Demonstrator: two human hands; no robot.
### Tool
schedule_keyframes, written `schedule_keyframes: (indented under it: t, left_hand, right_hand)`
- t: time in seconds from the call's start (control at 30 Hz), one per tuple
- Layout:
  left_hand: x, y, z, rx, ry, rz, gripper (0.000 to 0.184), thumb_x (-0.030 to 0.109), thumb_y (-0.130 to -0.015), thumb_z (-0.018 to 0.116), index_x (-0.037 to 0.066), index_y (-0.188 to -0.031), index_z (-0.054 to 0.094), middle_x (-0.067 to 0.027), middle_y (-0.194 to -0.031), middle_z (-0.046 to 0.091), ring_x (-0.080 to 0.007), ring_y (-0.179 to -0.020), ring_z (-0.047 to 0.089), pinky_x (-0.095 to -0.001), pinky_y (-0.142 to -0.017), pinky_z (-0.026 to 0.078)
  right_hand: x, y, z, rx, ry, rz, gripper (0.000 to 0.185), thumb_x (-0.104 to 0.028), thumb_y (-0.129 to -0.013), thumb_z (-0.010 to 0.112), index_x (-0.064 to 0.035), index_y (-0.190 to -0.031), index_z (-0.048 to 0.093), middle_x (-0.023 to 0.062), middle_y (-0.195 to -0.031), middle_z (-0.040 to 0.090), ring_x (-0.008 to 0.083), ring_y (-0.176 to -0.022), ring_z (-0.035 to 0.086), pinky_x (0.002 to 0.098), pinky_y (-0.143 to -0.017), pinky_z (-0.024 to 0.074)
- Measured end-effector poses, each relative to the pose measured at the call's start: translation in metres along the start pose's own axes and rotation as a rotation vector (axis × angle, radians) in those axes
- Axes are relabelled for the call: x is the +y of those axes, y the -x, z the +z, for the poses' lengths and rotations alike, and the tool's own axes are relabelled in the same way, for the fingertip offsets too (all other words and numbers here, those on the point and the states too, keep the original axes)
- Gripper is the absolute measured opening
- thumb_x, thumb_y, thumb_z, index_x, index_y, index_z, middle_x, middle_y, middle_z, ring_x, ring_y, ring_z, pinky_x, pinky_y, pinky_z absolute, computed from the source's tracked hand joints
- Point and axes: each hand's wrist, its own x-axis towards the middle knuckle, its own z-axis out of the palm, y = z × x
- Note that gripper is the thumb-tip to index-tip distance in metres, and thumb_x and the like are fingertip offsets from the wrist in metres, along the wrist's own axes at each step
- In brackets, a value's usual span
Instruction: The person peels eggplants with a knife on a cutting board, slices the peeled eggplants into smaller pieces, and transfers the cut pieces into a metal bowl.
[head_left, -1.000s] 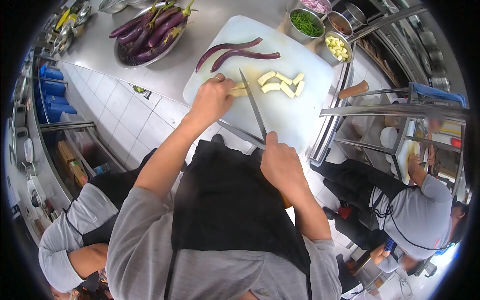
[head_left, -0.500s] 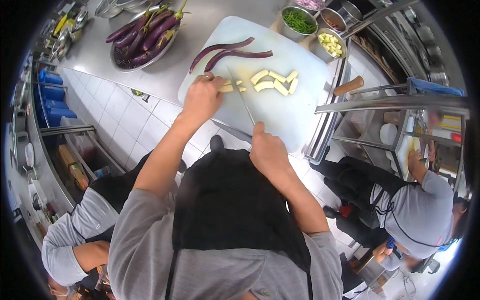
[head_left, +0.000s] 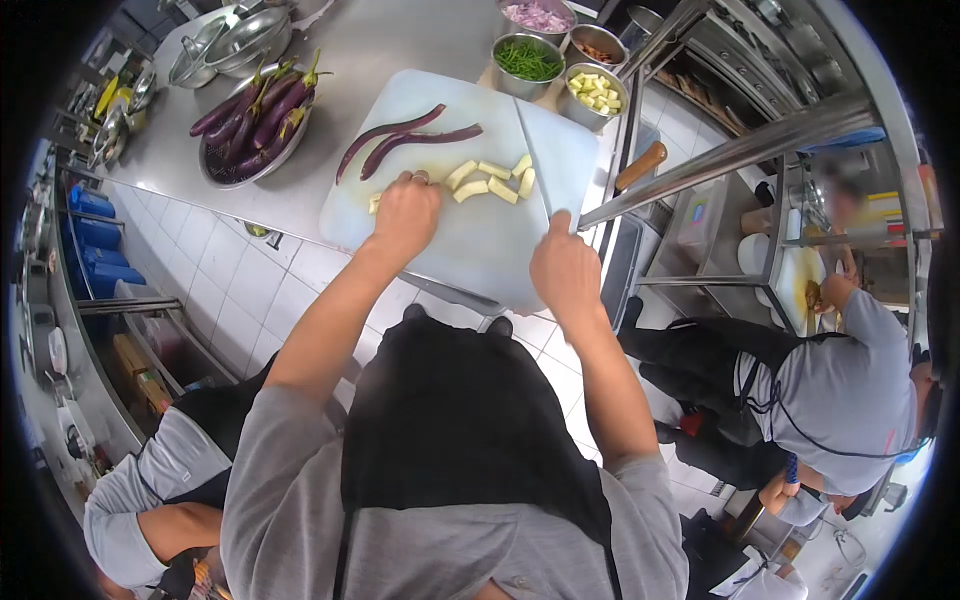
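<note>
My right hand (head_left: 566, 262) is wrapped round the handle of a kitchen knife (head_left: 533, 155), its blade pointing away over the right part of the white cutting board (head_left: 470, 245). Curled down on the left of the board, my left hand (head_left: 408, 212) covers most of a peeled eggplant piece (head_left: 375, 203), whose pale end sticks out on its left. Several cut pale eggplant pieces (head_left: 502, 189) lie between my hands. Beyond my left hand are two long strips of purple eggplant skin (head_left: 425, 145).
A colander (head_left: 222, 172) of whole eggplants (head_left: 265, 120) stands at the left. Metal tubs of green slices (head_left: 527, 60), pale chunks (head_left: 596, 92) and chopped onion (head_left: 540, 15) line the back right. A metal rail (head_left: 730, 150) runs at the right; co-workers (head_left: 830, 400) (head_left: 165, 490) stand on both sides.
The knife in my right hand has moved right, away from the pieces by my left hand. My left hand has pulled left, apart from the row of cut pieces. The view has shifted.
</note>
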Motion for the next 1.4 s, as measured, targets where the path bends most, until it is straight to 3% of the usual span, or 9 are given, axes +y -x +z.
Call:
schedule_keyframes:
  t: [0.3,0.5,0.67,0.77,0.87,0.97,1.17,1.33,1.4]
  left_hand:
    - [0.019,-0.004,-0.015,-0.059,-0.1,0.014,0.02,-0.004,-0.077,0.067,-0.004,-0.097,0.066,-0.0219,-0.097,0.068,-0.0347,-0.09,0.073,-0.0403,-0.074,0.062]
    - [0.015,0.009,-0.017,0.236,0.515,-0.041,0.012,0.0,-0.086,0.072,-0.001,-0.097,0.068,-0.0132,-0.087,0.071,-0.0217,-0.078,0.072,-0.0337,-0.064,0.058]
    - [0.04,0.007,-0.018,0.135,1.159,-0.447,0.008,0.006,-0.096,0.072,0.001,-0.101,0.069,-0.0043,-0.089,0.071,-0.0124,-0.079,0.066,-0.0311,-0.07,0.056]
    - [0.092,0.005,-0.049,0.268,1.1,-0.219,0.008,0.006,-0.094,0.073,0.002,-0.1,0.07,-0.0053,-0.091,0.073,-0.0144,-0.08,0.068,-0.0312,-0.07,0.056]
    - [0.148,0.006,-0.056,0.363,0.92,0.363,0.009,0.005,-0.088,0.072,0.005,-0.097,0.071,-0.0099,-0.095,0.074,-0.0245,-0.084,0.071,-0.0379,-0.076,0.057]
    - [0.196,0.006,-0.043,0.26,0.743,0.588,0.014,0.015,-0.085,0.068,0.006,-0.096,0.071,-0.0081,-0.116,0.069,-0.0294,-0.116,0.062,-0.0457,-0.102,0.047]
    - [0.171,-0.012,-0.007,0.451,0.693,0.313,0.032,0.008,-0.083,0.072,0.004,-0.115,0.069,-0.0188,-0.128,0.063,-0.0374,-0.12,0.058,-0.0485,-0.103,0.046]
    - [0.103,-0.055,0.025,0.267,0.392,-0.24,0.056,0.027,-0.078,0.077,0.002,-0.126,0.066,-0.0235,-0.142,0.054,-0.0418,-0.137,0.044,-0.0576,-0.118,0.029]
    - [0.103,-0.068,0.024,0.076,0.313,-0.349,0.07,0.038,-0.072,0.079,0.003,-0.131,0.065,-0.0231,-0.147,0.051,-0.0405,-0.144,0.038,-0.0634,-0.124,0.019]
  right_hand:
    - [0.004,-0.051,0.024,0.079,-0.058,0.095,0.042,-0.025,-0.097,0.071,0.0061,-0.115,0.05,0.03,-0.11,0.059,0.0484,-0.092,0.071,0.0497,-0.079,0.0617]
    - [0.006,-0.052,0.045,0.134,-0.033,-0.006,0.041,-0.031,-0.095,0.073,0.003,-0.114,0.059,0.0266,-0.109,0.059,0.0459,-0.09,0.07,0.0503,-0.077,0.0616]
    - [-0.003,-0.049,0.015,0.175,0.122,-0.048,0.042,-0.031,-0.096,0.072,0.0033,-0.119,0.063,0.0196,-0.107,0.061,0.0387,-0.106,0.065,0.0468,-0.082,0.0605]
    - [-0.001,-0.007,-0.01,0.385,-0.338,-0.167,0.045,-0.034,-0.104,0.063,0.0025,-0.129,0.062,0.0158,-0.115,0.064,0.0335,-0.116,0.062,0.0429,-0.091,0.0577]
    - [0.005,0.043,-0.022,0.012,-1.766,0.354,0.047,-0.039,-0.111,0.049,-0.0001,-0.134,0.061,0.0135,-0.123,0.065,0.0287,-0.119,0.063,0.0413,-0.1,0.0538]
    - [0.044,0.07,-0.019,-0.067,-2.264,0.676,0.045,-0.037,-0.115,0.038,0.0003,-0.129,0.058,0.0132,-0.124,0.066,0.0246,-0.116,0.066,0.0396,-0.102,0.0545]
    - [0.159,0.047,0.011,0.259,-1.995,0.699,0.035,-0.027,-0.111,0.049,0.0034,-0.119,0.064,0.0127,-0.106,0.068,0.025,-0.098,0.066,0.0404,-0.093,0.0565]
    - [0.199,0.021,0.046,0.53,-0.438,0.192,0.034,-0.019,-0.103,0.061,0.0031,-0.128,0.064,0.0151,-0.115,0.07,0.0229,-0.099,0.068,0.0377,-0.087,0.055]
    - [0.163,0.026,0.016,0.401,-0.727,0.178,0.032,-0.014,-0.101,0.063,0.0023,-0.128,0.064,0.019,-0.116,0.07,0.0262,-0.102,0.068,0.0397,-0.093,0.0532]
